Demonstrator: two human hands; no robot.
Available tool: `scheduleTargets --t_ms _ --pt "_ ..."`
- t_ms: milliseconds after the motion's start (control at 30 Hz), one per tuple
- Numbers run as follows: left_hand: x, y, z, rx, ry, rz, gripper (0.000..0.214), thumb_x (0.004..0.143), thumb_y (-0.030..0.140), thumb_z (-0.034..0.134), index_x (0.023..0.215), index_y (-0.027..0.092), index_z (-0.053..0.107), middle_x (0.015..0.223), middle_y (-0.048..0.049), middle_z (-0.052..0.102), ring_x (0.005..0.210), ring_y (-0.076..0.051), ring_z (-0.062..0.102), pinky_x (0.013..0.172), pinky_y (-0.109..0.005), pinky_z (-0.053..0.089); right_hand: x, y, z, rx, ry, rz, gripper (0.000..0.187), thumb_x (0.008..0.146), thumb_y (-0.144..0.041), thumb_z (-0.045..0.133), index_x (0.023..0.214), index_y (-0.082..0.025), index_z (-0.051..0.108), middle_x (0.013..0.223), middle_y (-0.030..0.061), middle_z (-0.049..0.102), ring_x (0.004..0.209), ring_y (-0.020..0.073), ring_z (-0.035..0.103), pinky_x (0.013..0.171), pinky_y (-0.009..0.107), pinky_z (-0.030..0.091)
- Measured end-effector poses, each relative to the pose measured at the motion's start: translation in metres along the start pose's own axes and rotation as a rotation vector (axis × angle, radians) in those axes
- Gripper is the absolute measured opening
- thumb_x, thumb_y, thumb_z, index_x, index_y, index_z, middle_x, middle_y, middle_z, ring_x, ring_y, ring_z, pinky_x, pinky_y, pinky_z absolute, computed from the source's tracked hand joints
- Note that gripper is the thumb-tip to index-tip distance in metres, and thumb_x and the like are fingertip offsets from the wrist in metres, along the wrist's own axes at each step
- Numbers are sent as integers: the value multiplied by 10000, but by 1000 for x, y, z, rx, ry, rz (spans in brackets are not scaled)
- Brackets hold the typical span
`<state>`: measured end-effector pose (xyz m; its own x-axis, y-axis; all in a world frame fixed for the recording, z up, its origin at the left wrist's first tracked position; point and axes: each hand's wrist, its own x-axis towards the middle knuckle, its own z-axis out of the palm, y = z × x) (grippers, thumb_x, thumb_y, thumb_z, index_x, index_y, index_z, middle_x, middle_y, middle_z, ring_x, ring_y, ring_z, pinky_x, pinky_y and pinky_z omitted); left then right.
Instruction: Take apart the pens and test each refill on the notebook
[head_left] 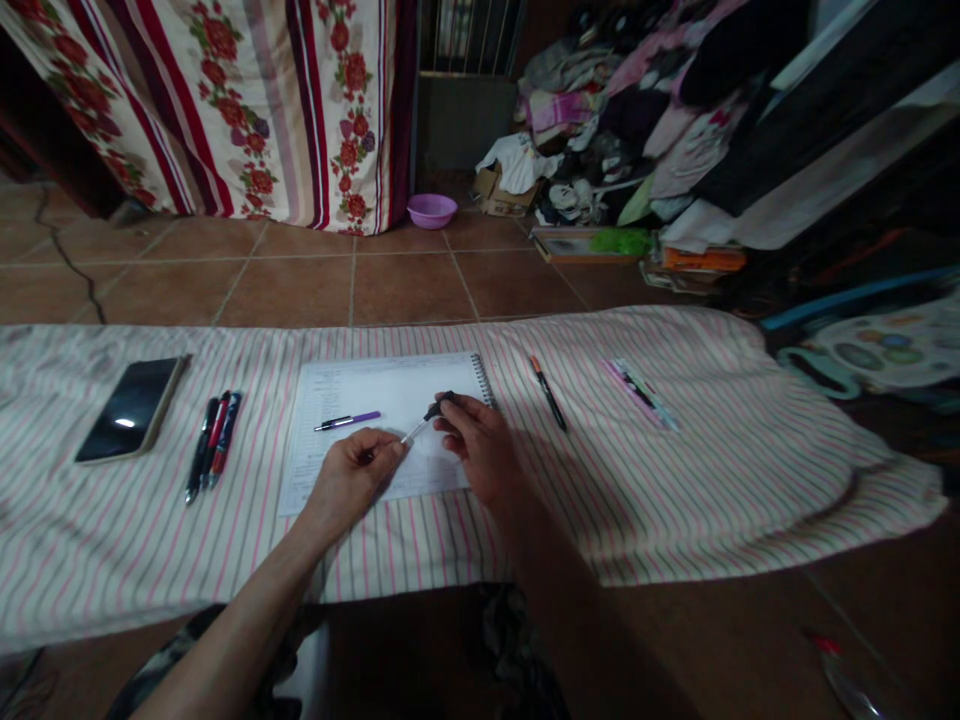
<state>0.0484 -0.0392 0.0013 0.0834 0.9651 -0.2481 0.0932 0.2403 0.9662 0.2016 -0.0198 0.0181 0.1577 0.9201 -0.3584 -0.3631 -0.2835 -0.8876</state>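
Observation:
Over the white spiral notebook [367,380] both hands hold a slim pen part, a thin pale rod [415,432] like a refill with a dark end piece [437,405]. My left hand [360,462] pinches the rod's lower end between thumb and finger. My right hand [476,435] grips the dark piece, its other fingers curled. Just left of them a purple pen [349,420] with a dark end lies on the page. The dark piece is partly hidden by my right fingers.
On the striped cloth [420,545] lie a phone [131,410], several pens [214,445] at left, an orange-and-black pen [549,393] and pale slim pens [641,395] at right. Beyond are a purple basin [432,211], a curtain [285,110] and piled clothes [600,120].

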Motion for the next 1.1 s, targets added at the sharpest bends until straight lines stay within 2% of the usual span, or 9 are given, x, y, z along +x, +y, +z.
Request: scheduleTargets --t_ms 600,833,1100 --pt "0 -3 -1 21 -23 9 319 676 445 630 709 128 617 493 50 421 446 -65 325 430 -208 230 -1 3 0 -32 -78 -18 302 588 -346 707 825 -168 648 732 6 639 609 96 581 450 178 359" --pt "1 -3 -1 13 -23 10 286 684 425 629 693 140 606 481 61 395 432 -60 308 417 -207 219 -2 2 -1 -64 -96 -21 281 618 -356 684 830 -176 640 816 32 675 638 108 609 457 178 369" --pt "-1 0 1 4 -23 2 293 682 418 634 708 126 617 475 56 407 432 -57 313 413 -206 215 -2 6 -1 -101 -141 -36 267 642 -352 673 841 -177 639 815 32 685 666 122 634 464 179 389"
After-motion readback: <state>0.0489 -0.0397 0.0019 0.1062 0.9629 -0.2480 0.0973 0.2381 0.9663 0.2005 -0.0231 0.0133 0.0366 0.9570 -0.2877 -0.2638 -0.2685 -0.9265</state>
